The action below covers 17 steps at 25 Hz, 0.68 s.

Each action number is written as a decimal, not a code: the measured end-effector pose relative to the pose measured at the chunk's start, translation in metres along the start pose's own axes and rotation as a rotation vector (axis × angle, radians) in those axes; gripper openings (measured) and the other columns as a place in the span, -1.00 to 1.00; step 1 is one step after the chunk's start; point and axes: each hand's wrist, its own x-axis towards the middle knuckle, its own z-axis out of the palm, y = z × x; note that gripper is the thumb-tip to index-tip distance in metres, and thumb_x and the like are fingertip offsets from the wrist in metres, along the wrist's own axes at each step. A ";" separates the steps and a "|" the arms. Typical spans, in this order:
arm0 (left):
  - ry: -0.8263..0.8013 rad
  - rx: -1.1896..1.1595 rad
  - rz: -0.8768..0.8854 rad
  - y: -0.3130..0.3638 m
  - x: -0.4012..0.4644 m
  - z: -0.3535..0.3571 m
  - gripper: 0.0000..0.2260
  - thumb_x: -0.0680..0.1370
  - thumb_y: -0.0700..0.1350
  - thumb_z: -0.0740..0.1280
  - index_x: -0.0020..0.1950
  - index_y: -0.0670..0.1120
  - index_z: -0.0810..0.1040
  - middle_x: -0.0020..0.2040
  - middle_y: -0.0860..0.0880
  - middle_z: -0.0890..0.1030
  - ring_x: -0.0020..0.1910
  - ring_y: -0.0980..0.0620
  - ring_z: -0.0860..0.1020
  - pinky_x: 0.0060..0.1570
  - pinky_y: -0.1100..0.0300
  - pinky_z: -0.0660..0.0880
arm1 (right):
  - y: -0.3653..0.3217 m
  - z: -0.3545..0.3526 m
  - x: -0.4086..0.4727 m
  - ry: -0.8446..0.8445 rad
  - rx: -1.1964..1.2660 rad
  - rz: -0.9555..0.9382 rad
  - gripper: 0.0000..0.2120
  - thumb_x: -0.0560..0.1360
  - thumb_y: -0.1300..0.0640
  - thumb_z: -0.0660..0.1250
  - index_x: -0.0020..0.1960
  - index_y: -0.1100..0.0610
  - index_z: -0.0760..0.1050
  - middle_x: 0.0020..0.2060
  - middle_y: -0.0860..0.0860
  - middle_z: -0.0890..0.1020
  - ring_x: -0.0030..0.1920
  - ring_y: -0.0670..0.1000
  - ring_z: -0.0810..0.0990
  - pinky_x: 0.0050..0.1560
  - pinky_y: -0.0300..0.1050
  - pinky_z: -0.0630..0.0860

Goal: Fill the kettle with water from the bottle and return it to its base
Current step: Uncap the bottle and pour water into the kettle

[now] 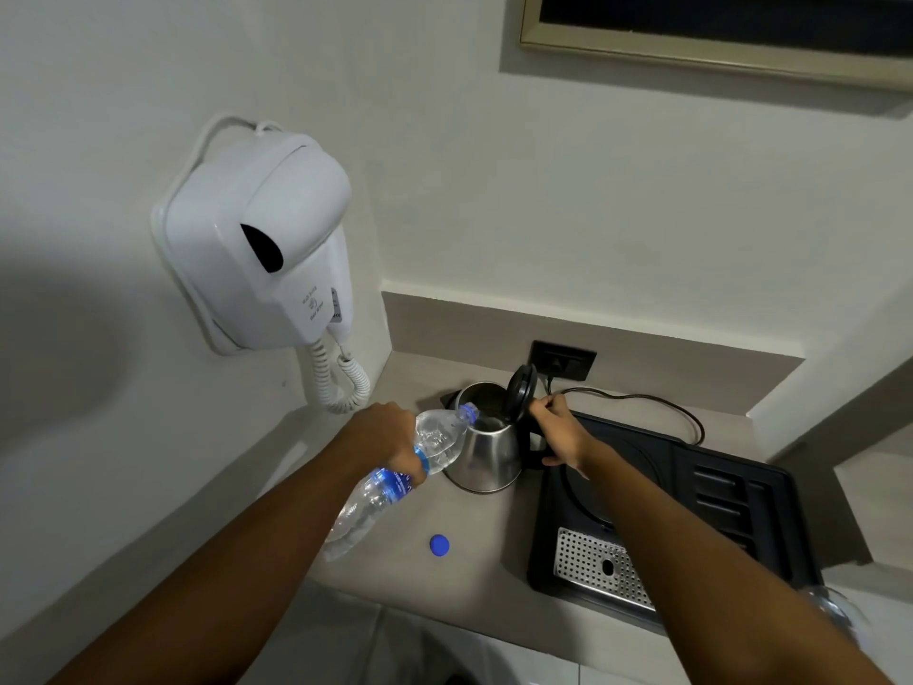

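Steel kettle (486, 454) stands on the beige counter (474, 526), just left of the black tray (731, 491), not on the round base (607, 482) that is set in this tray. Its black lid (522, 388) is swung up and the mouth is open. The right hand (560, 430) is wrapped around the black handle on the kettle's right side, fingers closed on it. The left hand (388, 440) is closed around the middle of a clear plastic bottle (395, 482) with a blue label. The bottle is tilted, its bottom low toward the person and its open neck up ahead of the hand, resting at the left rim of the kettle. Some water is seen inside the bottle; if water runs out now, I cannot tell.

Below this hand, near the bottle's bottom, a blue cap (439, 545) lies on the counter, apart from both. Behind the right hand a black cord (642, 400) runs to a dark wall socket (563, 360). In the tray, near the right forearm, is a perforated metal plate (600, 571). On the left wall, above the left hand, hangs a white hair dryer (257, 239) with a coiled cord.
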 end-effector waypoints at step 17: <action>-0.002 0.039 0.021 0.002 0.006 -0.003 -0.43 0.16 0.21 0.53 0.05 -0.06 0.60 -0.07 -0.04 0.66 -0.18 -0.03 0.60 -0.16 0.14 0.58 | 0.003 -0.001 0.004 -0.005 0.004 0.000 -0.61 0.52 -0.22 0.21 0.16 0.05 0.30 0.14 0.03 0.51 0.16 0.10 0.48 0.05 0.22 0.55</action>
